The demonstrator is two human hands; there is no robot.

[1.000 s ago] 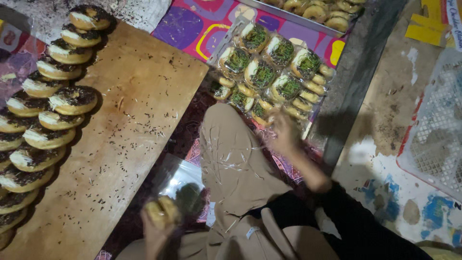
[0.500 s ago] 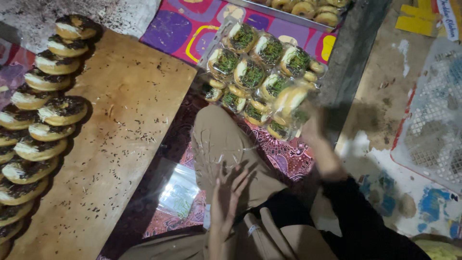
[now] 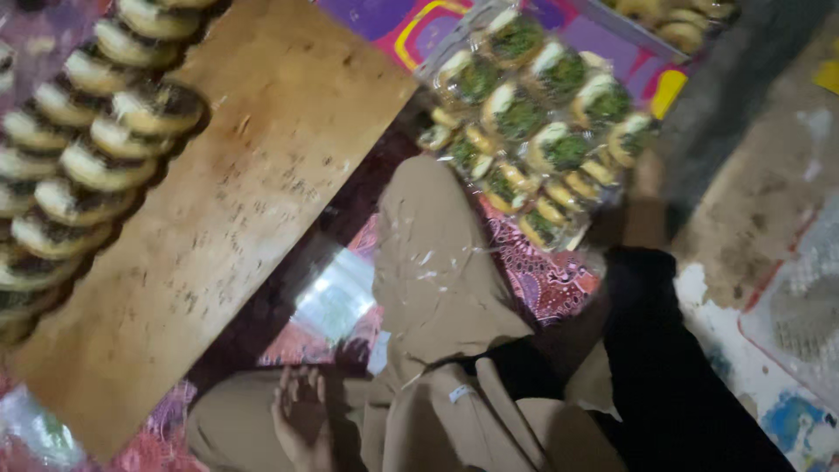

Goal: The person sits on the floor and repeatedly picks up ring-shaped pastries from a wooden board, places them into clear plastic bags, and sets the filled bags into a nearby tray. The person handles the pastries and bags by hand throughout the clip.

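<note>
My right hand [image 3: 645,199], at the end of a black sleeve, grips the right edge of a clear pack of green-topped doughnuts [image 3: 559,149]. That pack lies on a pile of similar packs on the colourful mat. The fingers are dim and partly hidden by the pack. My left hand [image 3: 301,418] rests with its fingers spread on my tan-clothed lap and holds nothing. A wooden board [image 3: 236,218] to the left carries rows of chocolate-sprinkled doughnuts [image 3: 83,166] along its left side.
A clear plastic bag [image 3: 336,293] lies between the board and my bent knee [image 3: 437,253]. A tray of plain doughnuts [image 3: 673,22] stands at the top right. A dark plank [image 3: 743,96] and a white mesh basket [image 3: 808,297] are on the right.
My left hand held a doughnut a second ago; it is empty now and has dropped onto my lap. My right hand carried a pack up onto the pile.
</note>
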